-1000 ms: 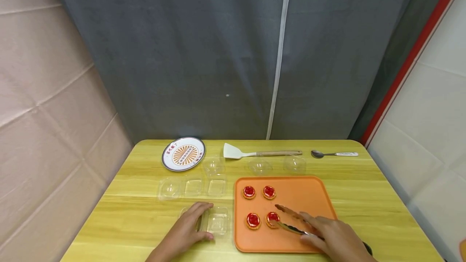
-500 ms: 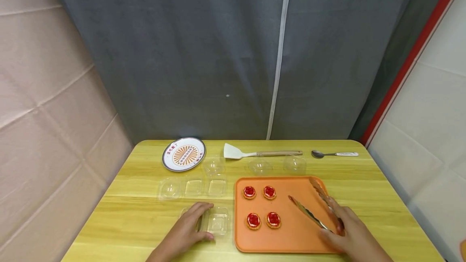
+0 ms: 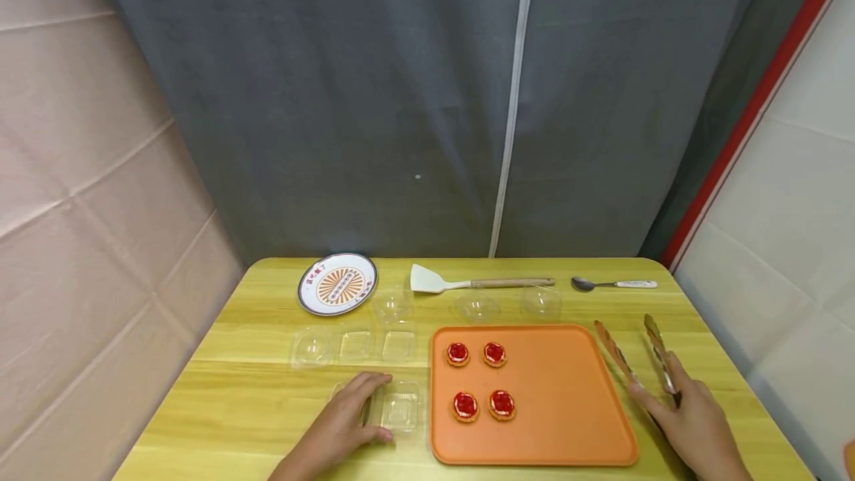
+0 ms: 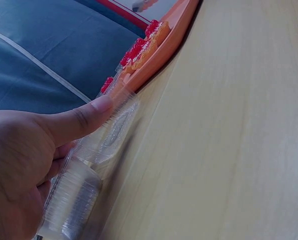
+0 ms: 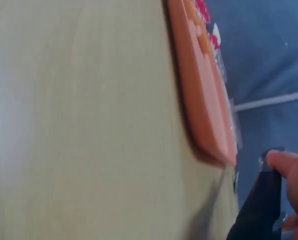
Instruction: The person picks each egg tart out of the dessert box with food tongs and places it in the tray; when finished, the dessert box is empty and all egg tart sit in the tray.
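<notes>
My right hand holds a pair of metal food tongs just past the tray's right edge. The tongs' arms are spread, with nothing between their tips. In the right wrist view, a dark handle shows under the thumb. My left hand grips a clear plastic clamshell box, left of the tray; its thumb lies along the box's edge in the left wrist view, and the hand hides part of the box. Several red-topped tarts sit on the left half of the orange tray.
Behind the left hand stand more clear plastic boxes. Along the back lie a patterned plate, a white spatula with a wooden handle, and a spoon. A grey curtain hangs behind the table.
My right hand has carried the tongs from over the front right tart to the right, off the tray; their arms have spread wider. All the tarts stay put, and my left hand is still.
</notes>
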### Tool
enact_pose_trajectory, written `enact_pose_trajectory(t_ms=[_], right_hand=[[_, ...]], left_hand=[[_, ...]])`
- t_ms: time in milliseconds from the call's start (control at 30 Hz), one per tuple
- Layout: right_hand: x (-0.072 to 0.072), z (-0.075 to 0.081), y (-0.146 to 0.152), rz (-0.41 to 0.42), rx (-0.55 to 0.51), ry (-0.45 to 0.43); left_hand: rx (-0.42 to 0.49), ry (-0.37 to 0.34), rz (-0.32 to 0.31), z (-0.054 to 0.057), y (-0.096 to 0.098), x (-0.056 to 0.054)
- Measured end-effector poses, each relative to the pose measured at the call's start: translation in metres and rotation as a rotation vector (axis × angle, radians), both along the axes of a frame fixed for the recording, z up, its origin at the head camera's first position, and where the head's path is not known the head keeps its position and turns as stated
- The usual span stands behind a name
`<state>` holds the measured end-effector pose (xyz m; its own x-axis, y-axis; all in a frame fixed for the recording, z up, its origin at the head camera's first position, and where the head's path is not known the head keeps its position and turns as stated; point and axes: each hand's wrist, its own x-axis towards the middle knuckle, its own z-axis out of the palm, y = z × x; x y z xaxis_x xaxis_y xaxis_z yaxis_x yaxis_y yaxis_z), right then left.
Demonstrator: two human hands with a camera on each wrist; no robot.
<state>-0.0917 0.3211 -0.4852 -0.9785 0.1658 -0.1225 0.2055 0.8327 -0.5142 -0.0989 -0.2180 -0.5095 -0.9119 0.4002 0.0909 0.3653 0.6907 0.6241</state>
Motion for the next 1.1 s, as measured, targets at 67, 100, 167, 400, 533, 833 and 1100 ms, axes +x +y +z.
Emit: enact_pose_trajectory(t_ms=[67,100,167,400,533,833,1100], right_hand=[[-0.002,-0.005,0.007,-0.010,0.005,-0.021],[-0.003,-0.008,0.009,-0.011,0.010,-0.024],[-0.003,-0.013,0.014,-0.008,0.023,-0.021],[-0.004,-0.022,0.018,-0.013,0.000,-0.027],[-0.003,-0.022,0.019,-0.045,-0.055,-0.119],[-0.002,-0.023,0.018,-0.031,-0.022,-0.110],[-0.004,-0.025,0.018,-0.034,0.024,-0.081]], left_hand=[[0.000,0.001,-0.001,0.000,0.000,0.000],[0.000,0.000,-0.002,0.000,0.000,0.000],[-0.001,-0.001,-0.003,0.000,0.000,0.000],[0.002,-0.001,-0.001,0.000,0.000,0.000],[-0.004,0.003,0.000,0.000,0.000,-0.001],[-0.009,-0.012,-0.005,0.001,0.001,0.000],[-0.049,0.018,-0.010,0.006,0.002,0.002]])
